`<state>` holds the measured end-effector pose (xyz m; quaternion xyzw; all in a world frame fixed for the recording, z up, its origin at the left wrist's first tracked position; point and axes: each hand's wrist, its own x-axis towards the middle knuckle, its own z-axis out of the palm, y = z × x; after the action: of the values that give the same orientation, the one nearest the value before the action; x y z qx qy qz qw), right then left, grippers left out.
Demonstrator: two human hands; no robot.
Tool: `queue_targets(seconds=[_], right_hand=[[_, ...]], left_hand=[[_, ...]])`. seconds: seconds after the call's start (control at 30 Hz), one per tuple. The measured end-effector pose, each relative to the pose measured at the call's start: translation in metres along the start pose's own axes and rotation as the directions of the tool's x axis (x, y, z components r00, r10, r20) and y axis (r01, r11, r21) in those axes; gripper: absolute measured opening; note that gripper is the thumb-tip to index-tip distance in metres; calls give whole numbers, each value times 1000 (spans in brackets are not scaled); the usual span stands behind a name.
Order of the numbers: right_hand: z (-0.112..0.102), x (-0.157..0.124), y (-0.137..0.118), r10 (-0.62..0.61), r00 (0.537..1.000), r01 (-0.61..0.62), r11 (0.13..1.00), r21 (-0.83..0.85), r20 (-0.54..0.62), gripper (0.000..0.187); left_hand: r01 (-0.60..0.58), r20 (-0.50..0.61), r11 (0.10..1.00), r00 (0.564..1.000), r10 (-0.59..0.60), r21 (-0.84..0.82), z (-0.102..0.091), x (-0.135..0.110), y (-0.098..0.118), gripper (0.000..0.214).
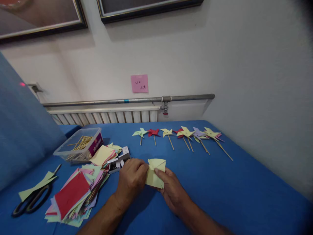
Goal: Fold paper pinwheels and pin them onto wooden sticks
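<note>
A pale yellow paper square (154,178) is held up over the table between my hands. My right hand (171,189) grips its right side, thumb lying on the front face. My left hand (133,176) is closed at the paper's left edge, knuckles up; its fingertips are mostly hidden. Slits or creases show near the paper's upper corners. Just beyond my left hand lies a small open box (116,165) of dark little pieces. Left of that hand is a pile of coloured paper squares (72,194), a red one on top.
Finished paper pinwheels on sticks (167,132) lie in a row at the back right. A clear plastic tub (79,143) of wooden sticks stands at the left. Black-handled scissors (34,202) lie at the far left under green paper scraps (39,186). Behind the table runs a radiator (107,116).
</note>
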<state>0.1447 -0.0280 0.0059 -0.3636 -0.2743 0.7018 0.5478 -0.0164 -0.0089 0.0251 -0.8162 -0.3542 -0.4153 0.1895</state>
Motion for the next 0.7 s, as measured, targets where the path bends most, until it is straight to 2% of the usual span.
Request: queue_targets(seconds=[0.1,0.37,0.7], right_hand=[[-1,1,2,4,1000,-4,1000,-12,-10,57],[1,1,1,-2,999,2,1000,5,-49,54],[1,1,1,-32,998,32,999,-16,-48,48]], left_hand=[[-37,-11,999,999,37,-4,-1,1,0,25],[-82,59,996,995,84,-35,0,4,1,26],[-131,103,990,987,125,58,2,3,-1,29]])
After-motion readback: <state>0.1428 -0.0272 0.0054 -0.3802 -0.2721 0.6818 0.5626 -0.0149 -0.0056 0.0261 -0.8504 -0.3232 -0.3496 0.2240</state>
